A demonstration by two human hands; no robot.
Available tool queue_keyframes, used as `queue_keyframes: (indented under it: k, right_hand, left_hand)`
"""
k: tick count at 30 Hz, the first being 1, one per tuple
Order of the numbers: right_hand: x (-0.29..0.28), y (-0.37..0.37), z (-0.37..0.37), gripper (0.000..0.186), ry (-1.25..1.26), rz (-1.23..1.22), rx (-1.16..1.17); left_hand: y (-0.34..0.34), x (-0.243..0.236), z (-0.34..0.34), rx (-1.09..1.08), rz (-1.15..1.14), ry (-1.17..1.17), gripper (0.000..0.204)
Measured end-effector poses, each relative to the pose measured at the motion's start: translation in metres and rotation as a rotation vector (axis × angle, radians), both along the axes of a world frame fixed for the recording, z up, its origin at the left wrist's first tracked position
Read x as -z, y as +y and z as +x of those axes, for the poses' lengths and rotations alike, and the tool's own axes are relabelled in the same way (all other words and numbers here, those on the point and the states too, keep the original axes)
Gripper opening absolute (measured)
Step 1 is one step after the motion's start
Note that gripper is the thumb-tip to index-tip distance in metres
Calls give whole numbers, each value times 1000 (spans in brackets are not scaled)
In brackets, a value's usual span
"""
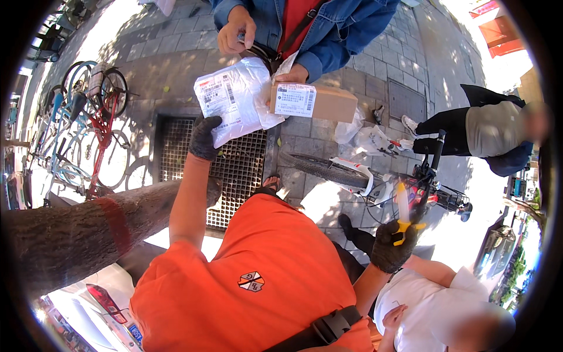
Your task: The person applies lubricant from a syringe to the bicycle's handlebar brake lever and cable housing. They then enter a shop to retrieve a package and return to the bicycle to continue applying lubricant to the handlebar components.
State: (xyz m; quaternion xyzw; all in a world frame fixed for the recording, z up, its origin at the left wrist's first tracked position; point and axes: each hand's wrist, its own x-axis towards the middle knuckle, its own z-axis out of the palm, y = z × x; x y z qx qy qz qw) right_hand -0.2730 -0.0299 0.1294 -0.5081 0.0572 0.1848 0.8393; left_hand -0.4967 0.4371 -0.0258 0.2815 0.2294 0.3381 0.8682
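Note:
My left hand, in a dark glove, grips the lower left edge of a white plastic parcel with a label. Against that parcel is a brown cardboard box, held by a person in a denim jacket, whose other hand is raised above the parcel, holding something small. My gloved right hand is closed round a tool with yellow handle parts and a pale, translucent upper piece. This tool stands upright in front of a bicycle at my right.
Several bicycles stand at the left, beside a tree trunk and a metal grate. A white bicycle and plastic bags are at the right. A standing person is beyond them; another in white is close at my right.

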Motion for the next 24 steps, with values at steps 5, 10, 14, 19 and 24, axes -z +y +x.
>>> queue_keyframes:
  k: [5,10,14,19,24]
  right_hand:
    - [-4,2,-2,33,20,34,-11]
    - [1,0,1,33,5,2,40]
    - [-1,1,-5,31,-44,-20,-2]
    - [3,-1,-3,38,10,-2,65]
    - [16,-4,-1,41,-72,-235,196]
  left_hand:
    - [2,-9,1,15,73,-18,67]
    - [10,-22,8,-77,89,130,50]
    - [25,-34,18,-139,257,331,39]
    - [45,-39,16,-154,169,501,41]
    - [52,-41,28,-192,263,532,48]
